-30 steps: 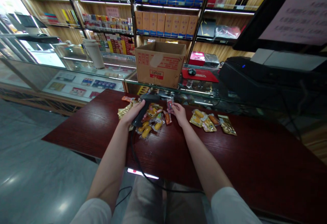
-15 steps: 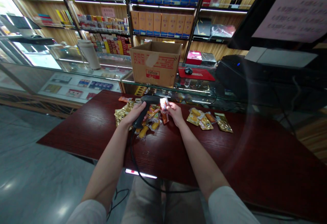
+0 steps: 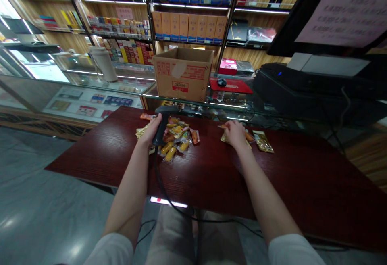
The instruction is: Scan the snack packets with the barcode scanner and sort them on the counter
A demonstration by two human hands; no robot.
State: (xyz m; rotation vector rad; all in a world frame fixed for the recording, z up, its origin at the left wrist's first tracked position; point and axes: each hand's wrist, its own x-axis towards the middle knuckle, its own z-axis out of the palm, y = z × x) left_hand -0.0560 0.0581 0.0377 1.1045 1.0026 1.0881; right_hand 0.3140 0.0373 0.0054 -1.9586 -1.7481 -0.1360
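The left hand point(image 3: 151, 131) held a black scanner point(image 3: 162, 127) beside the left pile of packets point(image 3: 177, 130). The right hand point(image 3: 236, 134) covered part of the right packet group point(image 3: 250, 137); its grip I could not tell.

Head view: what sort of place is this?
Most likely a shop, at its counter: shelves lined with matching boxes, a glass display case with goods inside, and what looks like a corded scanner in the left hand.

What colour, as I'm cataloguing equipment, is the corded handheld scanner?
The corded handheld scanner is black; the head view shows it best.
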